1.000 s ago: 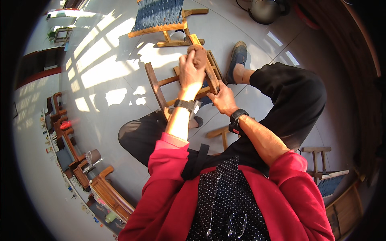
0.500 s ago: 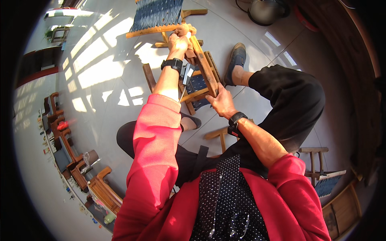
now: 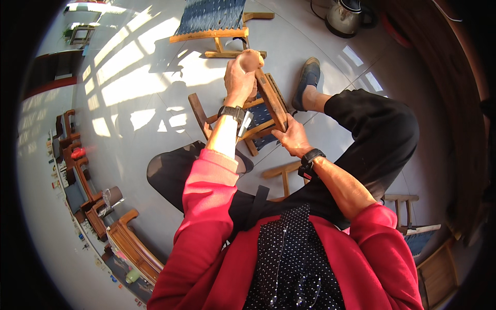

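Note:
A small wooden folding stool with a blue woven seat (image 3: 261, 111) stands between my feet. My right hand (image 3: 294, 135) is closed around the near end of its thick wooden bar (image 3: 270, 101). At the bar's far end my left hand (image 3: 239, 81) grips a tan, bunched, cloth-like wad (image 3: 251, 60) that lies against the wood. I cannot make out exactly what the wad is, since my fingers cover part of it. Both wrists wear black straps, and a small pale device (image 3: 245, 124) sits at the left wrist.
Beyond my hands stands another stool with a blue woven seat (image 3: 211, 18). A metal kettle (image 3: 343, 19) is at the far right. A wooden frame (image 3: 283, 175) lies near my lap, and another blue-seated stool (image 3: 419, 238) stands right. Wooden chairs (image 3: 129, 240) line the left.
My left hand has come nearer with the tan wad, along the bar toward my right hand. My right hand keeps its hold on the near end. The view has shifted slightly.

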Tool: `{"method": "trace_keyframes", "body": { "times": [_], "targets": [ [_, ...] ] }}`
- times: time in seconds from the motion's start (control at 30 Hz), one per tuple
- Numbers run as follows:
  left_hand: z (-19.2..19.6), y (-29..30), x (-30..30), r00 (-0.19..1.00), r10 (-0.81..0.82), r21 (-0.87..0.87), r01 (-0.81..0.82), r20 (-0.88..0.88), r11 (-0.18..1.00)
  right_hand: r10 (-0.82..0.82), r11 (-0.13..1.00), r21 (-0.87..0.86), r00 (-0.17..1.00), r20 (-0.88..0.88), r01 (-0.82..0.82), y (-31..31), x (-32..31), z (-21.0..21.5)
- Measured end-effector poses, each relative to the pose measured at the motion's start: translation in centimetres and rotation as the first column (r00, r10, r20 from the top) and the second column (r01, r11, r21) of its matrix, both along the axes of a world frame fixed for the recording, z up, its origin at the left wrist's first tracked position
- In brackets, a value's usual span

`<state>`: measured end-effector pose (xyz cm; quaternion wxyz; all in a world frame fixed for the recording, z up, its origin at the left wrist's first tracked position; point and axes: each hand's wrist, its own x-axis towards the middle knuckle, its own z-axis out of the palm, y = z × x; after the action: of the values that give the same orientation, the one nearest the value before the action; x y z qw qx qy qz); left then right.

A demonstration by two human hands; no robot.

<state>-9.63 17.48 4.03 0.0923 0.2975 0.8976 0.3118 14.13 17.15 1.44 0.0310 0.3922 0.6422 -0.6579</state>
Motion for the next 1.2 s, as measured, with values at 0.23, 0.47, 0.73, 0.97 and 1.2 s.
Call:
{"method": "trace_keyframes", "body": {
  "times": [0.23, 0.47, 0.73, 0.97, 1.2],
  "targets": [
    [2.2, 0.6, -4.4, 0.937, 0.32, -0.022, -0.32, 0.138, 0.947, -0.013, 0.999, 0.03, 0.998, -0.058, 0.015, -0.4, -0.4, -0.6],
    [2.4, -5.3, 3.3, 0.966, 0.084, 0.226, -0.141, 0.246, 0.964, 0.017, 0.999, 0.034, 0.999, -0.044, -0.016, -0.8, -0.1, -1.1],
    [0.2, -3.5, 4.6, 0.999, 0.032, -0.014, -0.032, -0.028, 0.999, 0.006, 1.0, -0.022, 0.997, -0.081, -0.008, -1.3, -0.3, -0.6],
    [-1.0, -0.7, -3.7, 0.948, 0.262, 0.106, -0.284, 0.181, 0.953, -0.021, 0.994, -0.111, 0.996, -0.091, 0.011, -0.9, -0.3, -0.1],
    [-2.0, -6.0, 0.2, 0.857, 0.334, 0.143, -0.415, 0.392, 0.899, -0.026, 0.99, -0.142, 0.993, -0.112, 0.01, -1.0, -0.6, -0.3]
  ]
}}
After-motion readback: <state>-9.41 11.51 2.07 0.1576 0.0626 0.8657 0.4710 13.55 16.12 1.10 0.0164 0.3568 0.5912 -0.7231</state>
